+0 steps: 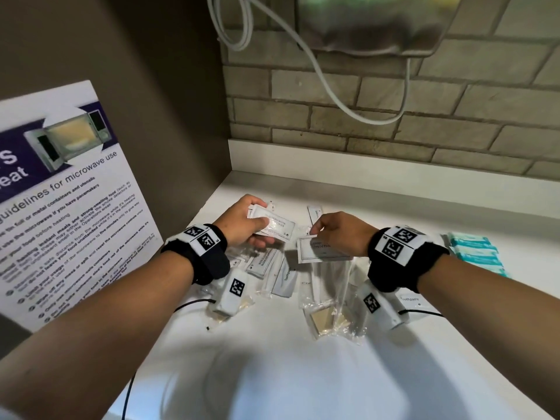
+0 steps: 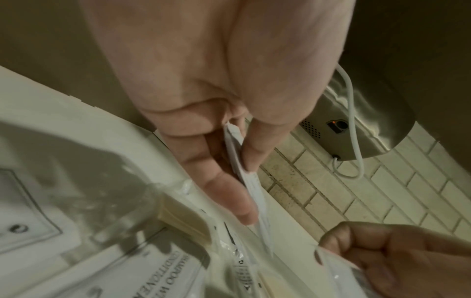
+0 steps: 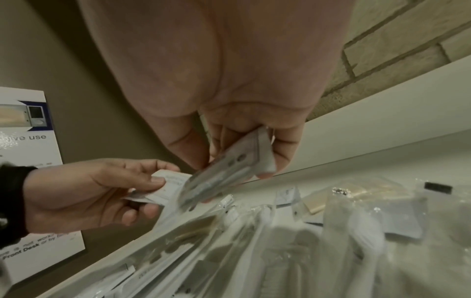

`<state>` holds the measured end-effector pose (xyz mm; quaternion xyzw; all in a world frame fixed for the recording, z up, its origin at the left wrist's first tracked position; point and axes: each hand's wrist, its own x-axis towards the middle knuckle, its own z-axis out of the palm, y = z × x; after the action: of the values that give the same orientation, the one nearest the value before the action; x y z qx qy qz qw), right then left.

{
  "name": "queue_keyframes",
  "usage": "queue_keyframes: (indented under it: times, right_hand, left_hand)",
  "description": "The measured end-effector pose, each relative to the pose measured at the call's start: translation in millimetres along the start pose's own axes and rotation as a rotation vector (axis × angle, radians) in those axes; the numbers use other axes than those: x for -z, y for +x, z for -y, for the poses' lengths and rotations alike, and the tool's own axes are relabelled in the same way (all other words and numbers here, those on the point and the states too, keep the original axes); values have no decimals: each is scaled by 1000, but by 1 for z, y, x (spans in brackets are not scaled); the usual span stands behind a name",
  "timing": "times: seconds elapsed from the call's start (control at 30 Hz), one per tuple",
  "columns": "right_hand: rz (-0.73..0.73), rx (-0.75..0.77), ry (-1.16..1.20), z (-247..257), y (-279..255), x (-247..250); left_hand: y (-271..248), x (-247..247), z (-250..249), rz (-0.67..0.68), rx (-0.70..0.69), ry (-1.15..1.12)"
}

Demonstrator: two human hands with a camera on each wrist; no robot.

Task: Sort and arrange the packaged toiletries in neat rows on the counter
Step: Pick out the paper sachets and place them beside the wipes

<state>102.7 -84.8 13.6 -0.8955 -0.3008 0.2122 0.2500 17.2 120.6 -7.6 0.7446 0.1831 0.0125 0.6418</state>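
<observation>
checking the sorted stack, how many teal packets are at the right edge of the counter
3 teal packets show, lying side by side past the right hand; more may be cut off or underneath.

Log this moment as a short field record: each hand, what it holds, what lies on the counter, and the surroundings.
left hand: holds a small stack of white sachets between thumb and fingers, above the counter
right hand: pinches one white sachet by its top edge
counter: white; unsorted pile of clear-wrapped packets under the hands, no rows yet
toothpaste packet: lying near the right wrist
teal packs: grouped at far right
wall sign: microwave guidelines, on the left
back wall: brick, white cable hanging
</observation>
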Motion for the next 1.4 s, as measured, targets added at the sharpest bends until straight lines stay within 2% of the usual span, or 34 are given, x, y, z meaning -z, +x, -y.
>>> queue_keyframes:
  times: [0.13, 0.23, 0.4, 0.53, 0.6, 0.67, 0.73, 0.9, 1.0, 1.17, 1.4]
  right_hand:
    - [-39, 92, 53, 9, 3, 0]
    - [-97, 186, 69, 22, 10, 0]
    - [-178, 219, 75, 46, 27, -8]
    - [-241, 231, 10, 62, 33, -14]
    - [-263, 221, -61, 66, 35, -20]
    - [-207, 197, -206, 61, 37, -29]
    - [-68, 215, -375, 59, 40, -41]
    - [208, 386, -562, 66, 48, -77]
    - [232, 419, -655, 65, 55, -91]
    - [282, 422, -689, 62, 63, -84]
    - [210, 401, -746, 58, 62, -83]
  left_hand:
    - [-3, -1, 4, -33, 64, 1]
    - [-9, -6, 2, 31, 70, -8]
    - [-16, -3, -19, 48, 27, -244]
    - [-19, 15, -19, -31, -38, -21]
    - [-22, 30, -16, -80, -35, -33]
    - [-28, 46, -16, -137, -23, -78]
    - [-36, 63, -16, -224, -24, -78]
    - [-54, 82, -17, -325, -48, -99]
    - [-62, 85, -14, -348, -63, -117]
    - [-68, 85, -4, -360, -98, -129]
    - [-62, 72, -1, -318, -143, -137]
